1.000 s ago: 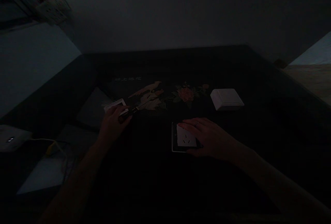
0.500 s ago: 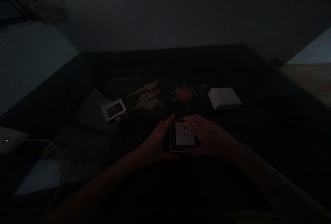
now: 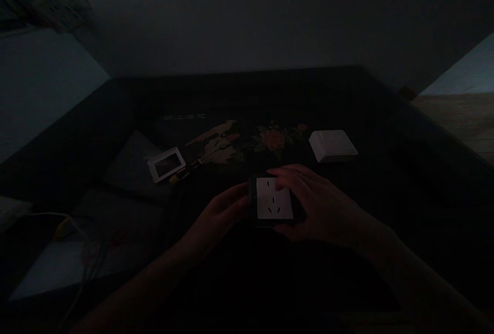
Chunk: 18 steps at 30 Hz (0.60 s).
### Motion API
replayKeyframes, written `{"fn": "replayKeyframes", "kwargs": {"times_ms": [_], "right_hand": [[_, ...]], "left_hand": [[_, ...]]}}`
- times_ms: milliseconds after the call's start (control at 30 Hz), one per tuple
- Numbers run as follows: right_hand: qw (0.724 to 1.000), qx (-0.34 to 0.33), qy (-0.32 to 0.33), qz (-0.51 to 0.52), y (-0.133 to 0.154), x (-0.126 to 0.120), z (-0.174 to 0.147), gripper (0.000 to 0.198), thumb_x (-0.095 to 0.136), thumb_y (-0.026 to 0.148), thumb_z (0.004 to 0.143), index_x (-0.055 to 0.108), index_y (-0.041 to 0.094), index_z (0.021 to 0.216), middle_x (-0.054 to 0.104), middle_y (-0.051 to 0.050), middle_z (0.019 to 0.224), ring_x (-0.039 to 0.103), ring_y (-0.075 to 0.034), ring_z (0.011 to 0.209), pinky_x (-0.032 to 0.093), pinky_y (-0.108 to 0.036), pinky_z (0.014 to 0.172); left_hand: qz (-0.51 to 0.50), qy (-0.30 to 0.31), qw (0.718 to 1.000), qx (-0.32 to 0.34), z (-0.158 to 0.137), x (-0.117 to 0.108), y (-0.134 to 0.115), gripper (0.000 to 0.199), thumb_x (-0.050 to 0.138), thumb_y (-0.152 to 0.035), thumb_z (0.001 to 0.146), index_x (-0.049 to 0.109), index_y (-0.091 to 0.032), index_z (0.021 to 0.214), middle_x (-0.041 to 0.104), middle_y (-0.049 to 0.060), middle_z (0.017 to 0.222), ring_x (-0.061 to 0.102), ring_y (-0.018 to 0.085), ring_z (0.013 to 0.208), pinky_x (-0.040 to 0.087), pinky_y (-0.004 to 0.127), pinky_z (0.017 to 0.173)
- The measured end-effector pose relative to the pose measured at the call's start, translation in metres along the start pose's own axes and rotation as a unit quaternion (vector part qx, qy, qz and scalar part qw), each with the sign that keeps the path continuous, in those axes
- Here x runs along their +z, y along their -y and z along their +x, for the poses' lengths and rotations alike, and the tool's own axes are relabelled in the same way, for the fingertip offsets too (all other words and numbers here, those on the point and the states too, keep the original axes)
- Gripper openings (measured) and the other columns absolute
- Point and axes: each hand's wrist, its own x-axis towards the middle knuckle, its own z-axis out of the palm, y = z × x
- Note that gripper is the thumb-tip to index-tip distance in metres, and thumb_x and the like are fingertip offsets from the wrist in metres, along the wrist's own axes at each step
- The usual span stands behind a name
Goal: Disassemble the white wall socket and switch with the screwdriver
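2 hands (image 3: 224, 213) (image 3: 322, 205) flank a dark-edged white socket (image 3: 272, 205).

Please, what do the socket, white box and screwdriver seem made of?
Socket: probably hard plastic, matte-looking, judging by its flat white face with clean-cut slots.
White box: likely smooth plastic, given its even colour and moulded-looking edges.
Screwdriver: yellow-and-dark handle, perhaps plastic; thin shaft, probably metal, finish too dim to tell.
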Motion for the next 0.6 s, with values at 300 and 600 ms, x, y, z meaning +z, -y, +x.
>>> {"fn": "replayKeyframes", "kwargs": {"times_ms": [300, 600], "right_hand": [[0.998, 0.044, -0.001, 0.038, 0.012, 0.028, 0.012, 0.036, 0.074, 0.018, 0.079, 0.052, 0.019, 0.108, 0.071, -0.015, 0.112, 0.066, -0.03, 0.107, 0.06, -0.046, 0.083], [0.921, 0.246, -0.123, 0.275, 0.002, 0.029, 0.011, 0.056, 0.068, 0.037, 0.088, 0.045, 0.023, 0.137, 0.053, -0.015, 0.145, 0.05, -0.029, 0.135, 0.043, -0.054, 0.11]], "left_hand": [[-0.01, -0.017, 0.999, -0.042, -0.002, 0.001, 0.005, 0.041, 0.085, -0.032, 0.074, 0.075, -0.017, 0.111, 0.076, 0.01, 0.106, 0.07, 0.023, 0.094, 0.051, 0.026, 0.077], [-0.084, -0.068, 0.994, -0.016, 0.004, -0.005, -0.01, 0.036, 0.088, -0.032, 0.07, 0.077, -0.018, 0.101, 0.078, 0.007, 0.1, 0.073, 0.021, 0.088, 0.057, 0.028, 0.078]]}}
